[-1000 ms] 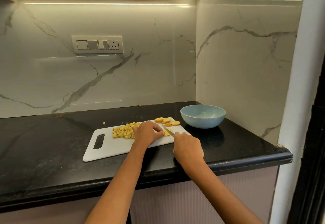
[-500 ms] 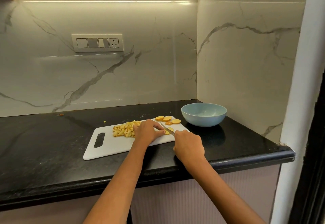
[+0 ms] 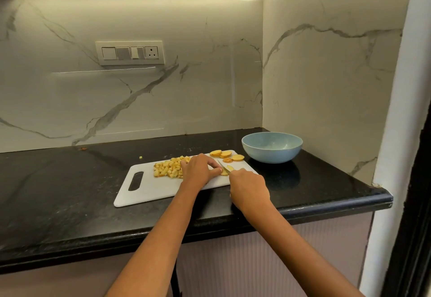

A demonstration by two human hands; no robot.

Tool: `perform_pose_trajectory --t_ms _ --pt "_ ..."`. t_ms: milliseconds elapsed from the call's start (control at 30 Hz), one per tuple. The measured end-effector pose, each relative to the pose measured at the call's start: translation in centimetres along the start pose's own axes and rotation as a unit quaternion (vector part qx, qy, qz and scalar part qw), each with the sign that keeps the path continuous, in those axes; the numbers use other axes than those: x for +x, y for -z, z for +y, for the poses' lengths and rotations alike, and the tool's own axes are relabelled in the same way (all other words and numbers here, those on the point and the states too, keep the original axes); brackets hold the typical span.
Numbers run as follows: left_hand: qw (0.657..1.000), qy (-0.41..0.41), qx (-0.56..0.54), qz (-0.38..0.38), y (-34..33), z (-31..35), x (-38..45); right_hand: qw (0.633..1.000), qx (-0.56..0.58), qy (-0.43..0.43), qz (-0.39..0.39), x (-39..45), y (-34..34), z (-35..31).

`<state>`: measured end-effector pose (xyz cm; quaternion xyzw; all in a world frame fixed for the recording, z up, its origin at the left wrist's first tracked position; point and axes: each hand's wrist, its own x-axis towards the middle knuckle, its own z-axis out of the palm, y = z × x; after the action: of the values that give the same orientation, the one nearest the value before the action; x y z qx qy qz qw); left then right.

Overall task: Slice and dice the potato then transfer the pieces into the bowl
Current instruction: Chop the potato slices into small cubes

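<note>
A white cutting board point(image 3: 149, 188) lies on the black counter. A pile of diced potato point(image 3: 168, 169) sits at its middle. Three round potato slices point(image 3: 227, 155) lie at its far right corner. My left hand point(image 3: 200, 168) pins a potato slice point(image 3: 225, 171) to the board with curled fingertips. My right hand point(image 3: 249, 189) grips a knife; its blade point(image 3: 223, 166) is on that slice, right beside my left fingertips. The handle is hidden in my fist. A light blue bowl point(image 3: 272, 147) stands to the right of the board, with nothing visible inside.
The black counter point(image 3: 70, 191) ends at a rounded front edge near me and at a marble wall corner behind the bowl. A tiny potato bit point(image 3: 140, 157) lies on the counter behind the board. A switch panel point(image 3: 129, 53) is on the back wall.
The hands stay on the same slice, with only small shifts of the knife. The camera view has moved slightly.
</note>
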<state>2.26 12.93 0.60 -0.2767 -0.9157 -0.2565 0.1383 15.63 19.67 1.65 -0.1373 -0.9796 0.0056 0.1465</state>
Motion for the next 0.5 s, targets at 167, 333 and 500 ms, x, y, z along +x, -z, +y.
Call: perform_pose_trajectory --t_ms 167,333,500 --pt "1.000 -0.004 0.008 -0.012 0.2 0.0 -0.1 1.000 0.010 -0.024 -0.011 0.5 0.4 0.0" --pt "0.998 -0.012 0.059 0.001 0.2 0.5 -0.3 1.000 0.002 -0.017 -0.010 -0.5 1.0 -0.5" --pt "0.999 -0.007 0.039 0.006 -0.2 0.2 -0.1 1.000 -0.023 -0.004 -0.005 -2.7 0.7 -0.6"
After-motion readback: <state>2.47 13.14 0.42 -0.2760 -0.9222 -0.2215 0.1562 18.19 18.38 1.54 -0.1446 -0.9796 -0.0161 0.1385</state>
